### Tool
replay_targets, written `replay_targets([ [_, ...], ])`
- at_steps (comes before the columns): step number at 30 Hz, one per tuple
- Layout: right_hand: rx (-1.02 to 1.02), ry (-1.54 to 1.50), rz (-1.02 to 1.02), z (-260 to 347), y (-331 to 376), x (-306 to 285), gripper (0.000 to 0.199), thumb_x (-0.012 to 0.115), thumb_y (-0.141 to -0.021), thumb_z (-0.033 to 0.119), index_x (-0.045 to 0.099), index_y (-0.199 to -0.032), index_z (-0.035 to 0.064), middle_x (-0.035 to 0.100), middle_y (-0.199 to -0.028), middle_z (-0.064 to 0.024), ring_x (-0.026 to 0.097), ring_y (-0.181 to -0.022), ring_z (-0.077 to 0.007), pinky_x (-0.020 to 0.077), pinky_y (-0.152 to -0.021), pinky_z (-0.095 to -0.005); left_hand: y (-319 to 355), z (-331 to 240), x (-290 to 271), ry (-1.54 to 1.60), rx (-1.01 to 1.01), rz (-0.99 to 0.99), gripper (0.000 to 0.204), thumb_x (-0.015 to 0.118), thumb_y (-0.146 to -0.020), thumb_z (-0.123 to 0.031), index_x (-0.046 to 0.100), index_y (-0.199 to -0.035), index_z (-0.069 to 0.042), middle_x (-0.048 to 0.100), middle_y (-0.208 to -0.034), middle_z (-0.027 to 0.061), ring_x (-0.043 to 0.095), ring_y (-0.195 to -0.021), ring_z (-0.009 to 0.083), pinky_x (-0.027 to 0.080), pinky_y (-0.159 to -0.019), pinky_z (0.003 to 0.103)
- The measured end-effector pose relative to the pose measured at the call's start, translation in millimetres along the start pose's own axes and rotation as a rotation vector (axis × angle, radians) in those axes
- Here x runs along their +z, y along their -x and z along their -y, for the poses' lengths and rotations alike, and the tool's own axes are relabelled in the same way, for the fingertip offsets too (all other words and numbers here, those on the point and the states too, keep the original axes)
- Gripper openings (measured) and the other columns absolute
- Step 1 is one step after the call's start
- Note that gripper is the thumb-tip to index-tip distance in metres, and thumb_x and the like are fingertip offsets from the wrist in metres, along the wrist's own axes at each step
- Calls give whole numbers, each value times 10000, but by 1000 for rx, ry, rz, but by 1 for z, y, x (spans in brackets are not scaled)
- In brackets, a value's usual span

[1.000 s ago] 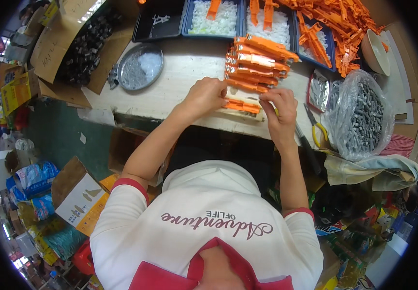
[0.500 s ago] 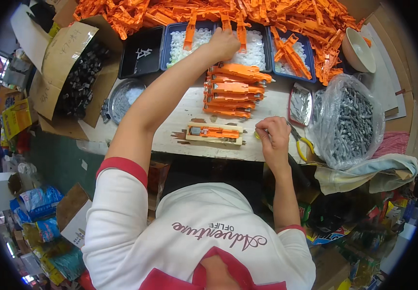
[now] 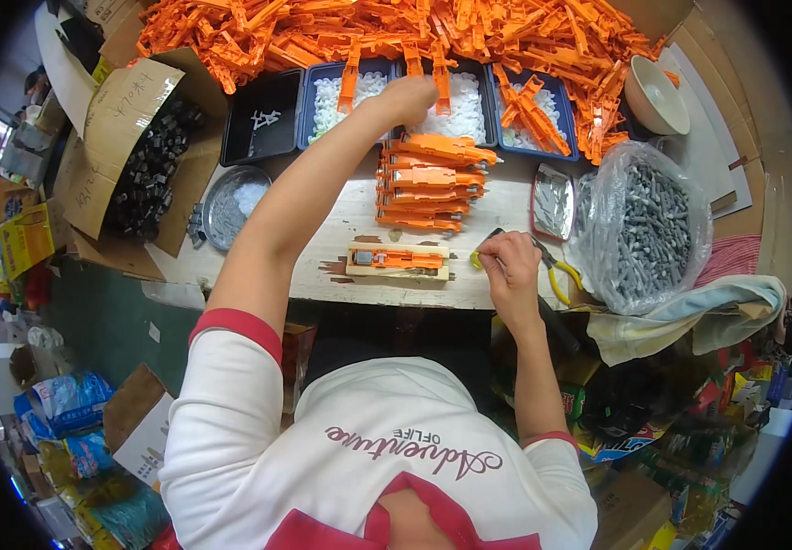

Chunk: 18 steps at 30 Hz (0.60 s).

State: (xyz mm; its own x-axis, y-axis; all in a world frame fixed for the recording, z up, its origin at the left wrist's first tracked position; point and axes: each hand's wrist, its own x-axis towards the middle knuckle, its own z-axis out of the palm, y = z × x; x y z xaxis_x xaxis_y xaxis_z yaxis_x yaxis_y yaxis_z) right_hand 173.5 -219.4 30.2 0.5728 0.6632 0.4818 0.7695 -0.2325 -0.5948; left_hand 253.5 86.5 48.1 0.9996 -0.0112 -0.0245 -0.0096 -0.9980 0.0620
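Observation:
My left hand point(image 3: 409, 99) reaches over the blue trays of small white plastic parts point(image 3: 463, 117), beside orange plastic housings point(image 3: 442, 81) laid across them. Its fingers curl downward, and what they hold is hidden. My right hand point(image 3: 511, 260) rests near the bench's front edge, thumb and fingers pinched on a small yellow piece point(image 3: 477, 260) too small to name. Left of it, a wooden fixture point(image 3: 398, 273) holds one orange housing point(image 3: 403, 259) with a grey metal block at its left end. Behind the fixture, several orange assemblies point(image 3: 429, 179) with metal parts lie stacked in a row.
Orange housings point(image 3: 378, 32) heap along the back. A carton of black parts point(image 3: 93, 156) and a round metal dish point(image 3: 222, 220) stand left. To the right are yellow-handled pliers point(image 3: 561, 280), a small tray point(image 3: 554, 206), a bag of grey parts point(image 3: 648, 238) and a bowl point(image 3: 657, 96).
The whole view has shifted slightly, so the bench appears lower and further left. My left hand stays over the white-part trays. More of the yellow piece shows at my right fingertips.

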Motion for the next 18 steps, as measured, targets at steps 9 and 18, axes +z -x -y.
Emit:
replay_targets([
  [9,158,-243,-12,1,-1,12,69,571,-775,-1,559,-825,46,519,-789,-40,483,-724,-142,374,-685,-247,81,-31,-31,1397,-199,-383,145,582,-840,-99,606,-898,33,582,-696,48,552,-580,102,463,-523,236],
  [18,376,-713,66,32,-22,23,85,577,-825,28,572,-909,13,551,-847,20,494,-798,-63,383,-742,-191,190,-111,20,1953,-150,-232,157,609,-780,15,603,-937,8,565,-678,44,515,-538,90,403,-466,204],
])
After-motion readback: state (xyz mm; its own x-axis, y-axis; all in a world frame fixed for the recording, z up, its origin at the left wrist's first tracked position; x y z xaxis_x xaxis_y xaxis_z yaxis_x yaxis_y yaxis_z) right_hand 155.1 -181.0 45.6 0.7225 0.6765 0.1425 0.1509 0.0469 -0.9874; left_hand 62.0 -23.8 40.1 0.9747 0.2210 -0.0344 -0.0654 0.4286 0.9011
